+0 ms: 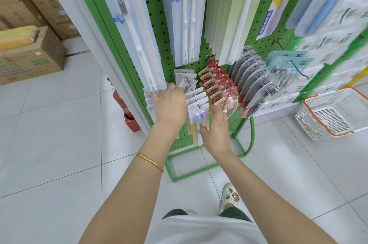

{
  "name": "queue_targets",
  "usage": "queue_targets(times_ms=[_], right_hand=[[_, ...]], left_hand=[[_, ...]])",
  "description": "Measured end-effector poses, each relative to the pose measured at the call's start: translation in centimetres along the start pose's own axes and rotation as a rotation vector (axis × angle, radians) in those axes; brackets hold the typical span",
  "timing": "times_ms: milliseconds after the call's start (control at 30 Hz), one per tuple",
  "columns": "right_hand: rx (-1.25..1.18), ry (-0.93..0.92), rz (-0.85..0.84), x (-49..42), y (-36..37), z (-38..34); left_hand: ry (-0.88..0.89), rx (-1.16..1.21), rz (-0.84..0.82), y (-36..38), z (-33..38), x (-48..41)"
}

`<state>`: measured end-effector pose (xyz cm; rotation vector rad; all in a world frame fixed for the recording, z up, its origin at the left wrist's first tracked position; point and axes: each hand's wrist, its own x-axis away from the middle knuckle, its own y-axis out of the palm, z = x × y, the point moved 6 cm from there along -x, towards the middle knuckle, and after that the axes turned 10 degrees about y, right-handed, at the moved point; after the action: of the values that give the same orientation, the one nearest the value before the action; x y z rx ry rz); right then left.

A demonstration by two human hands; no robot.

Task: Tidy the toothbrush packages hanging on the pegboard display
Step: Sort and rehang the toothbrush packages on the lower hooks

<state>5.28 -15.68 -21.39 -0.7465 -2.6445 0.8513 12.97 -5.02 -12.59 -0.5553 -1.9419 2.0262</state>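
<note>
While both bare arms reach toward the green pegboard (155, 10), the hands meet at its lowest row of hooks, where a line of small white packages (196, 108) hangs one behind another. The left hand (169, 104) lies over the left side of this row with its back to the camera. Its fingers bend forward into the cards, just under the bottom edge of a long clear toothbrush package (137, 24) hanging from above. Whether those fingers pinch a card or only press on it, I cannot tell. The right hand (217, 126) holds the front of the row. Its thumb lies against the lower part of the front card, which shows two purple brush heads, and its fingers curl round behind the stack.

Just right of the white packages hangs a row of red packages (219, 84), then a row of grey ones (253, 76), and then teal ones (286, 64). A gold bracelet (149, 162) sits on the left forearm. On the tiled floor stand a white basket with an orange rim (334, 112) at the right, a red fire extinguisher (119, 100) beside the rack, and cardboard boxes (33, 58) at the left.
</note>
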Motion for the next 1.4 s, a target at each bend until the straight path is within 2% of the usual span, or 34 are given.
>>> queue_targets(times_ms=[267, 500, 667, 800, 967, 1067, 1200, 1400], right_hand=[[0.011, 0.057, 0.007, 1.2, 0.0, 0.2], [0.01, 0.028, -0.05, 2.1, -0.4, 0.7], [0.015, -0.018, -0.111, 2.7, -1.4, 1.4], [0.018, -0.02, -0.176, 3.7, -2.2, 2.8], [-0.023, 0.002, -0.281, 5.7, -2.4, 4.9], [-0.1, 0.056, -0.316, 6.4, -3.3, 6.1], [-0.179, 0.109, -0.344, 6.0, -5.2, 7.6], [-0.281, 0.115, -0.347, 5.3, -9.1, 8.7]], left_hand=[[-0.022, -0.038, 0.005, 0.3, 0.8, 2.4], [-0.086, -0.017, 0.07, 0.4, 1.9, 4.9], [-0.129, -0.018, 0.042, 0.6, 3.4, 6.8], [-0.197, 0.03, 0.15, 0.6, 4.8, 9.4], [-0.2, 0.315, 0.381, 1.7, 6.5, 13.1], [-0.233, 0.654, 0.373, 2.2, 7.7, 14.5], [-0.311, 0.958, 0.412, 2.8, 8.8, 14.3], [-0.31, 1.213, 0.449, 2.8, 9.8, 11.1]])
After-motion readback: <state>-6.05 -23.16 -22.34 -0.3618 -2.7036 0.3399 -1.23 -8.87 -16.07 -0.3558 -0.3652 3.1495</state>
